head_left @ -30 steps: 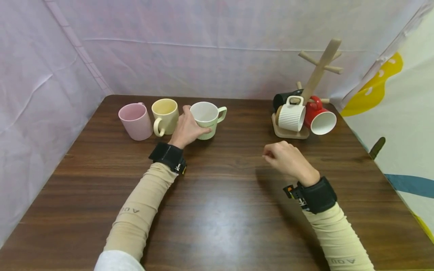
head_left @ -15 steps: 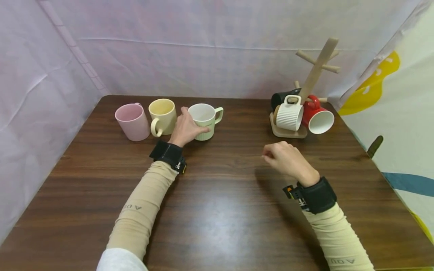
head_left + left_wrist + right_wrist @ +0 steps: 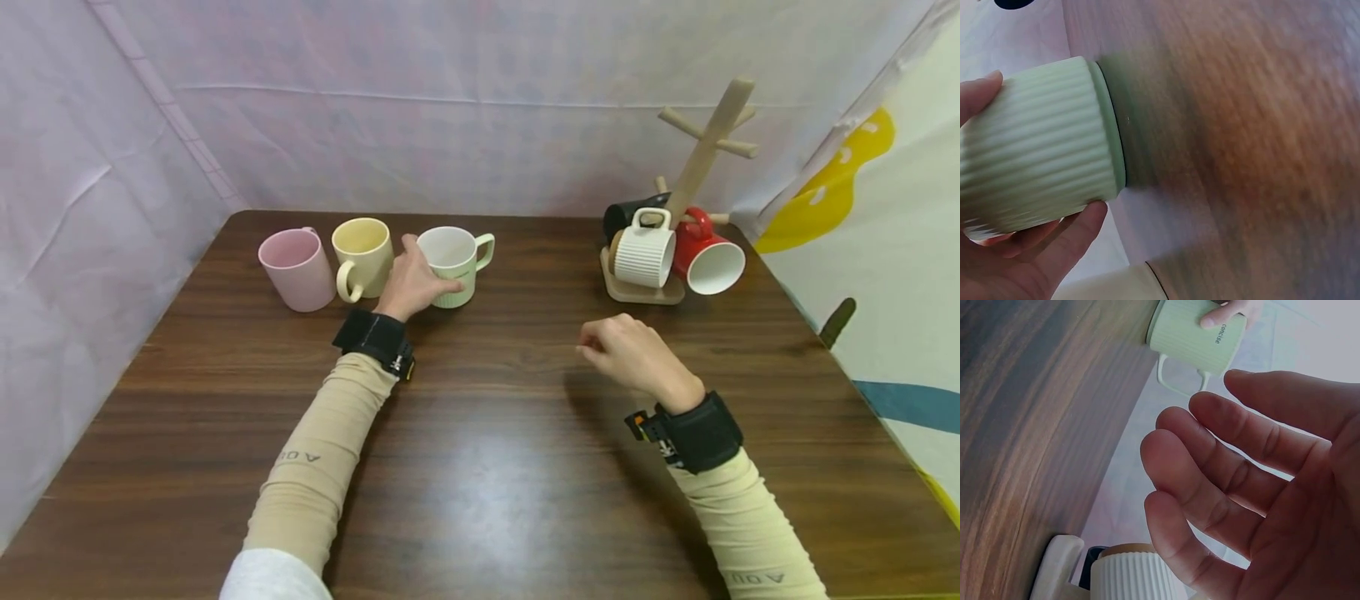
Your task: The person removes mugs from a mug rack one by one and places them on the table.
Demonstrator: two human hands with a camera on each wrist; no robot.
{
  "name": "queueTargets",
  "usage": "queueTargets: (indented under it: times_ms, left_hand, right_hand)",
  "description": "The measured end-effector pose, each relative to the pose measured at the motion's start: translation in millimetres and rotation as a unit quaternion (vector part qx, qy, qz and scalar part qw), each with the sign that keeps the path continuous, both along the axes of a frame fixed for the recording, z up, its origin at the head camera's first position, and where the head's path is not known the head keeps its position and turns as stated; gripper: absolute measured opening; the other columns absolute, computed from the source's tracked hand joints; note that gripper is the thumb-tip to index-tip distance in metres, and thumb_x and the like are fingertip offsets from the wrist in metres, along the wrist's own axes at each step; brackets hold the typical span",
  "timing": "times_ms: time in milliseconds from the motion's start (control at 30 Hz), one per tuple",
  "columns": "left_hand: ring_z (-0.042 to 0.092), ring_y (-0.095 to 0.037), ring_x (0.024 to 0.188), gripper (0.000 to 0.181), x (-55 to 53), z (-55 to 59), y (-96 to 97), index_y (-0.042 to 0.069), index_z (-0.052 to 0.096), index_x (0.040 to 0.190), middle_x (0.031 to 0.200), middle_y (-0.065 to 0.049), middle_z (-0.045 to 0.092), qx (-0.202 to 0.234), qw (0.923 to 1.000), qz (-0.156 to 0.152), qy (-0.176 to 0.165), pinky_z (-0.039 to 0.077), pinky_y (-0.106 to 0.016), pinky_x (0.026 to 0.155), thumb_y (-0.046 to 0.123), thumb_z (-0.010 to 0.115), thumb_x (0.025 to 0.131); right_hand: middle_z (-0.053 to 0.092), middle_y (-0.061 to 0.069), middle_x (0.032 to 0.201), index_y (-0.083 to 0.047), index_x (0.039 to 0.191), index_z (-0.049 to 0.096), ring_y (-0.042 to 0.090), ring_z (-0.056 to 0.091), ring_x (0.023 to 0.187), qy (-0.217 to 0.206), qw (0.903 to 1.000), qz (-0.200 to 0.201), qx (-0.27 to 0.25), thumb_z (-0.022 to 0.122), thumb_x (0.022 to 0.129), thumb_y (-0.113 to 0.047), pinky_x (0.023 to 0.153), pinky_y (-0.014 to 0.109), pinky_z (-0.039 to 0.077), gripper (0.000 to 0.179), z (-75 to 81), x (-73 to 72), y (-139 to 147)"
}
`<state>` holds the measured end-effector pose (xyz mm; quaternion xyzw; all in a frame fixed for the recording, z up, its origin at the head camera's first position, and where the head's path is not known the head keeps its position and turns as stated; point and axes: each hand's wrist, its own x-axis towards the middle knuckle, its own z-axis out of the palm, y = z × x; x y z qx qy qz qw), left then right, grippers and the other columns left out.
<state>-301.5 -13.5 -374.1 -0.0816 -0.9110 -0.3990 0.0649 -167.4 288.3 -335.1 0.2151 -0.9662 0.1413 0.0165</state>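
Observation:
My left hand [image 3: 412,283] grips the pale green ribbed mug [image 3: 459,287] from its left side, thumb in front and fingers behind. The mug stands upright at the back middle, its handle pointing right. In the left wrist view my fingers and thumb lie on either side of the green mug [image 3: 1041,147], its base at the tabletop. My right hand [image 3: 637,354] hovers over the table right of centre, holding nothing. In the right wrist view its fingers [image 3: 1172,459] are loosely curled, with the green mug [image 3: 1194,337] beyond them.
Left of the green mug stand a yellow mug [image 3: 371,271] and a pink mug [image 3: 303,279]. A wooden mug tree [image 3: 705,158] at the back right bears a white ribbed mug [image 3: 643,257], a red mug [image 3: 693,254] and a black mug [image 3: 622,218]. Fabric walls [image 3: 465,158] border the table.
The view has shifted slightly. My left hand keeps its grip on the green mug, and my right hand stays in nearly the same place.

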Motion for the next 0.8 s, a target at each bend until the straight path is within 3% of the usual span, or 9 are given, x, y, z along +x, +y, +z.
queueTargets:
  times_ms: [333, 800]
  left_hand:
    - [0.060, -0.044, 0.115, 0.098, 2.0, -6.2, 0.1, -0.003, 0.028, 0.141, 0.124, -0.033, 0.058, 0.027, 0.9994, 0.002, 0.019, 0.049, -0.050, 0.095, 0.025, 0.092, 0.072]
    - [0.057, -0.045, 0.120, 0.100, 5.1, -8.2, 0.8, -0.007, 0.027, 0.143, 0.129, -0.035, 0.055, 0.034, 0.9991, 0.002, 0.026, 0.047, -0.051, 0.098, 0.026, 0.092, 0.075]
  right_hand:
    - [0.067, 0.001, 0.077, -0.006, 0.091, 0.074, 0.019, 0.061, 0.068, 0.007, 1.0000, -0.005, -0.001, 0.070, 0.092, -0.010, 0.059, 0.043, 0.050, 0.006, 1.8, 2.4, 3.0]
    - [0.068, 0.001, 0.076, -0.005, 0.090, 0.074, 0.017, 0.062, 0.067, 0.017, 0.9998, -0.007, -0.011, 0.070, 0.092, -0.010, 0.059, 0.041, 0.051, 0.006, 0.8, 2.2, 5.9]
